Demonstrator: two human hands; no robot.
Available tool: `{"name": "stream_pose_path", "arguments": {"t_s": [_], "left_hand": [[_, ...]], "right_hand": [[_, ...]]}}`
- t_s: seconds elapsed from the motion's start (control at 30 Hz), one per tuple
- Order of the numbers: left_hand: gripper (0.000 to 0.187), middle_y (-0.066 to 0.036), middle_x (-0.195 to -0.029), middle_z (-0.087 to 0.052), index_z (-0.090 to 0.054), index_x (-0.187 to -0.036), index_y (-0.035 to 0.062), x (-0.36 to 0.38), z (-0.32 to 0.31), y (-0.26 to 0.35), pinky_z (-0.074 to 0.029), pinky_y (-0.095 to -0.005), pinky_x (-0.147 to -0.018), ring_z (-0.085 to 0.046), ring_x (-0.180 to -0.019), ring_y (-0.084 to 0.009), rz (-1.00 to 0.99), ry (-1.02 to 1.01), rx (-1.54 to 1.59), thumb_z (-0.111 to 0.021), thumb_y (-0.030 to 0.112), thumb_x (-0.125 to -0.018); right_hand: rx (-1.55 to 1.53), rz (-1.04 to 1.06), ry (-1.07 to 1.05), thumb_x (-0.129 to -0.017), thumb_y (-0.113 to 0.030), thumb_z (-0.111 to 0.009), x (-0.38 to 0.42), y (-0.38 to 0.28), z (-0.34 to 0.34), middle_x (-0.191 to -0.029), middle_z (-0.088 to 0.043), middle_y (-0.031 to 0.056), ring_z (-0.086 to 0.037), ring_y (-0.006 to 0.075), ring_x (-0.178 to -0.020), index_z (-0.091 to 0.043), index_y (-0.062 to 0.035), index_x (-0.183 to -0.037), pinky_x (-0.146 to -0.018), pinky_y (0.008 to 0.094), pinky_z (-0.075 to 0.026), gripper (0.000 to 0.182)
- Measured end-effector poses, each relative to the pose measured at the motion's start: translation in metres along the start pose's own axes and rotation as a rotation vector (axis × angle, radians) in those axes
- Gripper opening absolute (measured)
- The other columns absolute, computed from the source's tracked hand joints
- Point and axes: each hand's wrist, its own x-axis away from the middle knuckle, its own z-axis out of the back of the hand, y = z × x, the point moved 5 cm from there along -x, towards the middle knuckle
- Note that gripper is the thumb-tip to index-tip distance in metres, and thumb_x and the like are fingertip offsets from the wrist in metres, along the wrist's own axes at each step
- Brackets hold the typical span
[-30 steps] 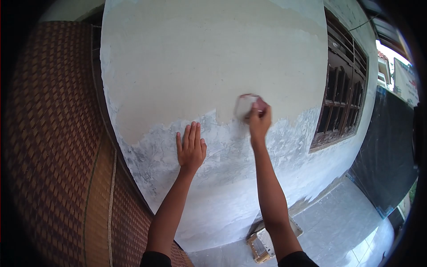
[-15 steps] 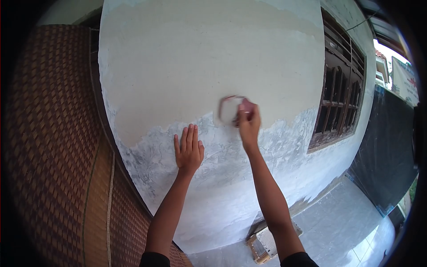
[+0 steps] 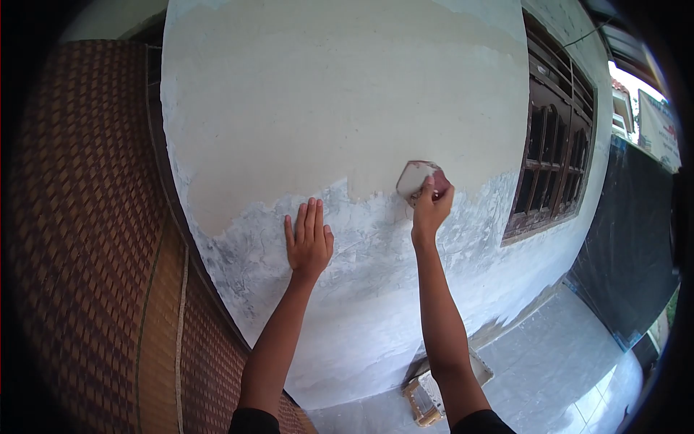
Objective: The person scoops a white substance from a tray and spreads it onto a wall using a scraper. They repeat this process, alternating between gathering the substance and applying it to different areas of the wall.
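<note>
Flat, angular, off-white-and-maroon piece (image 3: 415, 176), clamped between thumb and fingers of the right hand (image 3: 431, 213), at the cream-and-grey plastered wall (image 3: 347, 108). Left hand (image 3: 309, 248): flat on the wall, little finger apart.

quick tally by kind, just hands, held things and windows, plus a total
Hands: 2 (left hand, right hand)
Held things: 1 (reddish-and-white sheet)
Windows: 1 (brown-framed window)
Total: 4

Short black sleeves (image 3: 254, 421), bare forearms (image 3: 442, 318)
</note>
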Motion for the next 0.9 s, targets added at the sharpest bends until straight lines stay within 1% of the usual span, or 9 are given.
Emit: {"name": "stream_pose_path", "arguments": {"t_s": [0.1, 0.17, 0.3, 0.37, 0.43, 0.63, 0.7, 0.77, 0.9], "left_hand": [[0.050, -0.008, -0.148, -0.043, -0.044, -0.144, 0.0054, 0.000, 0.000, 0.000, -0.020, -0.0513, -0.117, -0.036, -0.140, -0.0235, -0.003, 0.000, 0.007, -0.043, 0.022, -0.096], [0.050, -0.008, -0.148, -0.042, -0.044, -0.144, 0.0053, 0.000, 0.000, 0.001, -0.020, -0.0513, -0.117, -0.036, -0.140, -0.0236, -0.004, -0.004, 0.015, -0.043, 0.022, -0.096], [0.050, -0.008, -0.148, -0.043, -0.044, -0.143, 0.0049, -0.001, 0.000, 0.000, -0.020, -0.0513, -0.117, -0.036, -0.139, -0.0238, 0.005, -0.003, 0.012, -0.043, 0.021, -0.096], [0.050, -0.008, -0.148, -0.043, -0.044, -0.143, 0.0047, -0.001, 0.000, 0.001, -0.020, -0.0513, -0.117, -0.036, -0.139, -0.0239, 0.000, 0.000, 0.004, -0.043, 0.021, -0.096], [0.050, -0.009, -0.148, -0.043, -0.043, -0.143, 0.0047, 0.000, 0.000, 0.000, -0.019, -0.0514, -0.117, -0.036, -0.139, -0.0240, 0.004, 0.007, 0.022, -0.043, 0.021, -0.096], [0.051, -0.010, -0.148, -0.043, -0.042, -0.144, 0.0043, 0.000, 0.002, 0.001, -0.019, -0.0518, -0.117, -0.035, -0.140, -0.0245, -0.004, -0.010, 0.015, -0.043, 0.021, -0.096], [0.051, -0.009, -0.148, -0.042, -0.042, -0.144, 0.0042, -0.001, 0.001, 0.000, -0.018, -0.0518, -0.117, -0.035, -0.140, -0.0245, 0.000, 0.001, 0.015, -0.043, 0.021, -0.096], [0.051, -0.009, -0.149, -0.041, -0.042, -0.144, 0.0042, 0.001, 0.001, 0.001, -0.018, -0.0519, -0.117, -0.034, -0.141, -0.0245, -0.002, 0.001, 0.016, -0.044, 0.020, -0.096], [0.051, -0.009, -0.149, -0.041, -0.042, -0.144, 0.0044, 0.000, 0.000, 0.000, -0.018, -0.0519, -0.117, -0.033, -0.141, -0.0243, -0.001, -0.005, 0.016, -0.044, 0.020, -0.096]], "right_hand": [[-0.087, -0.020, -0.297, -0.096, -0.023, -0.060, 0.018, -0.003, -0.017, -0.087, -0.060, 0.0088, -0.060, 0.0151, -0.075, -0.056, -0.0005, -0.112, -0.064, 0.0303, -0.051, 0.028], [0.293, 0.235, -0.395, -0.094, -0.028, -0.064, 0.026, 0.000, -0.024, -0.093, -0.063, 0.0121, -0.059, 0.0180, -0.076, -0.057, 0.0011, -0.110, -0.069, 0.0325, -0.049, 0.034], [0.004, -0.076, 0.056, -0.096, -0.027, -0.060, 0.001, 0.007, 0.010, -0.094, -0.061, 0.0098, -0.058, 0.0151, -0.080, -0.056, -0.0005, -0.116, -0.068, 0.0307, -0.050, 0.033], [-0.134, -0.062, -0.044, -0.097, -0.024, -0.060, 0.008, 0.002, 0.000, -0.092, -0.061, 0.0081, -0.057, 0.0119, -0.078, -0.056, -0.0009, -0.115, -0.065, 0.0276, -0.049, 0.029], [0.143, 0.166, -0.380, -0.095, -0.023, -0.062, 0.020, 0.007, -0.021, -0.093, -0.062, 0.0060, -0.056, 0.0110, -0.073, -0.058, -0.0030, -0.113, -0.061, 0.0246, -0.046, 0.027], [-0.005, -0.097, 0.079, -0.096, -0.024, -0.060, -0.006, 0.016, 0.010, -0.092, -0.061, 0.0063, -0.057, 0.0136, -0.075, -0.057, -0.0023, -0.114, -0.062, 0.0298, -0.052, 0.028], [-0.210, -0.053, -0.133, -0.097, -0.024, -0.060, 0.006, 0.006, -0.008, -0.090, -0.060, 0.0061, -0.056, 0.0137, -0.074, -0.058, -0.0024, -0.113, -0.062, 0.0295, -0.050, 0.027], [0.235, 0.243, -0.395, -0.096, -0.026, -0.061, 0.018, -0.005, -0.025, -0.091, -0.061, 0.0078, -0.057, 0.0144, -0.071, -0.059, -0.0018, -0.111, -0.063, 0.0290, -0.048, 0.029], [0.022, -0.108, 0.020, -0.097, -0.027, -0.059, -0.010, 0.010, 0.006, -0.092, -0.061, 0.0087, -0.059, 0.0149, -0.076, -0.058, -0.0009, -0.111, -0.064, 0.0304, -0.052, 0.030]]}}
